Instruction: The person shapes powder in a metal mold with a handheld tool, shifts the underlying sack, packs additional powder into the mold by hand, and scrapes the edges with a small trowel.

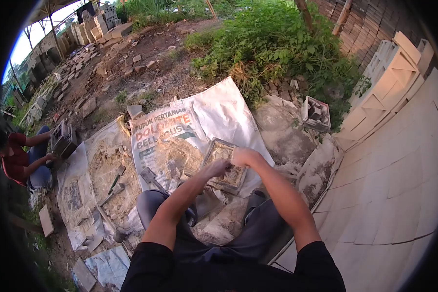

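Observation:
A rectangular mold frame (pixel 210 152) lies tilted in view on a white sack, filled with pale, sandy material. Over the middle of this frame, my left hand (pixel 220 168) is closed with its knuckles up. Close beside it, my right hand (pixel 243 156) bends down at the wrist, fingers curled toward the fill. Whatever the fingers of either hand hold, if anything, is hidden. Left of the frame, a heap of sandy powder (pixel 180 155) covers part of the printed sack (pixel 219 109). A flat trowel-like tool (pixel 150 176) rests near my left knee.
A brush with a green handle (pixel 116 180) and a hammer (pixel 113 225) lie on the left sheet. Another person (pixel 22 155) sits at far left, hands on a box-shaped mold (pixel 64 138). Pale panels (pixel 374 194) line the right side. A second mold (pixel 316 114) stands near the plants.

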{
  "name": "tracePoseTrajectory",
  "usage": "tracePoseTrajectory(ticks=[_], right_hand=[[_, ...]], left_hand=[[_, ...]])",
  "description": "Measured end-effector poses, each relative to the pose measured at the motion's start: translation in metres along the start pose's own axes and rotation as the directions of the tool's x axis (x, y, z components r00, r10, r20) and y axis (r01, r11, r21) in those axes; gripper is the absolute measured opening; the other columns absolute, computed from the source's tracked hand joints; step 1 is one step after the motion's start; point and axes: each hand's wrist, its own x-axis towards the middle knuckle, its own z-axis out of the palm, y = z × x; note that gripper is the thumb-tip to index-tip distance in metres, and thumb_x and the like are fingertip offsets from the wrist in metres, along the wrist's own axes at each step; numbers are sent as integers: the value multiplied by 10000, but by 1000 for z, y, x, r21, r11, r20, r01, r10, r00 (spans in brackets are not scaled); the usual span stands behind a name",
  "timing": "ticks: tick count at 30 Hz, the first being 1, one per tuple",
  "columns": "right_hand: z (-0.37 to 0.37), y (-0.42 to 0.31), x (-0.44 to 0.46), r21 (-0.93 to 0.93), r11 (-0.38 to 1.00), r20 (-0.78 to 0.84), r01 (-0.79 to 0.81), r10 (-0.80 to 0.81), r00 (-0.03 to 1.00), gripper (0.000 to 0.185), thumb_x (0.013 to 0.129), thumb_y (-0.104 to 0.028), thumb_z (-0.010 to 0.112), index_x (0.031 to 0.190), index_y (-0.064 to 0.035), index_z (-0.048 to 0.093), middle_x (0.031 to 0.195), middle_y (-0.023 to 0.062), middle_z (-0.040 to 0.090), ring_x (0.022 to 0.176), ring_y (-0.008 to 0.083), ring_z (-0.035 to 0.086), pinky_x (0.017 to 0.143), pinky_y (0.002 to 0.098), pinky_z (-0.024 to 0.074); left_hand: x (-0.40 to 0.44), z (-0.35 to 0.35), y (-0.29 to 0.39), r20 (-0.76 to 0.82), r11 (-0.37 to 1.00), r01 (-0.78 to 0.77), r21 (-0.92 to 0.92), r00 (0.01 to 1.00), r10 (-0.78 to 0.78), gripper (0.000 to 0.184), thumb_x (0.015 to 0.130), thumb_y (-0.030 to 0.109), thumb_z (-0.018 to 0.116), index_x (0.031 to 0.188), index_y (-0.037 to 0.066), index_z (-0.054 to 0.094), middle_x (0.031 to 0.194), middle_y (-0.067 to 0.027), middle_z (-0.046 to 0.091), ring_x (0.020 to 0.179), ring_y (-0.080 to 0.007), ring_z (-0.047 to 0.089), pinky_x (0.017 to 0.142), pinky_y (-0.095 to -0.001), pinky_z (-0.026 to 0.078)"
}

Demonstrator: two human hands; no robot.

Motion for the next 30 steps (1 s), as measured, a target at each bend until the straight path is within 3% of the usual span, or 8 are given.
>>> tracePoseTrajectory(ticks=[2, 5, 11, 16, 19, 26, 28, 30], right_hand=[[8, 11, 6, 197, 980, -43, -23, 33, 999, 257, 792, -205, 560, 843, 18, 677, 741, 196, 663, 788, 316, 660, 685, 399, 523], [13, 18, 6, 295, 925, -370, 240, -121, 921, 298, 800, -294, 580, 857, -20, 684, 786, 197, 662, 788, 344, 647, 719, 400, 507], [42, 9, 44, 409, 704, -772, 581, -72, 631, 370, 850, -360, 562, 913, -8, 656, 926, 246, 620, 886, 372, 597, 793, 424, 455], [61, -21, 42, 680, 511, -698, 527, 230, 678, 347, 882, -268, 528, 954, 63, 601, 869, 242, 609, 836, 347, 606, 766, 401, 460], [83, -24, 59, 578, 430, -815, 693, 327, 478, 234, 871, -155, 551, 768, 55, 557, 598, 168, 549, 556, 218, 542, 541, 358, 407], [90, -17, 75, 583, 349, -746, 733, 586, 315, 349, 915, -170, 506, 614, 3, 473, 506, -2, 420, 448, 126, 408, 456, 308, 310], [83, -11, 75, 637, 281, -712, 718, 570, 410, 386, 923, -191, 501, 580, -35, 417, 494, -14, 367, 421, 115, 349, 429, 301, 271], [81, -9, 79, 668, -94, -580, 738, 556, 595, 399, 924, -201, 501, 569, -85, 361, 482, -26, 315, 405, 93, 283, 412, 291, 227]], left_hand=[[2, 12, -19, 133, 945, 212, -247, 974, -184, 202, 804, 180, 651, 947, 39, 626, 861, -144, 661, 821, -305, 637, 745, -392, 493], [-5, 2, -23, 5, 951, 135, -277, 990, -139, 253, 818, 201, 629, 1009, 35, 633, 947, -141, 663, 891, -304, 626, 795, -378, 481], [-8, -15, -28, -29, 987, 158, -13, 987, -159, 321, 826, 280, 646, 1047, 48, 620, 1005, -157, 648, 950, -320, 609, 827, -410, 468], [-30, 7, -48, -17, 919, 241, 312, 968, -248, 415, 873, 302, 570, 1228, 110, 473, 1165, -138, 589, 1019, -324, 589, 852, -418, 468], [-37, 37, -88, 86, 808, 363, 464, 890, -449, 523, 872, 321, 563, 1331, 138, 394, 1318, -120, 491, 1186, -296, 495, 958, -443, 407], [-72, 91, -84, 81, 750, 393, 532, 858, -507, 752, 859, 499, 510, 1453, 151, 207, 1502, -42, 239, 1407, -252, 132, 1119, -508, 148], [-69, 95, -78, 42, 729, 392, 562, 866, -498, 752, 848, 518, 519, 1446, 157, 239, 1500, -24, 248, 1411, -231, 119, 1111, -512, 161], [-68, 86, -67, 101, 812, 351, 466, 891, -443, 613, 881, 432, 499, 1395, 131, 351, 1461, -43, 330, 1377, -243, 229, 1110, -451, 208]])
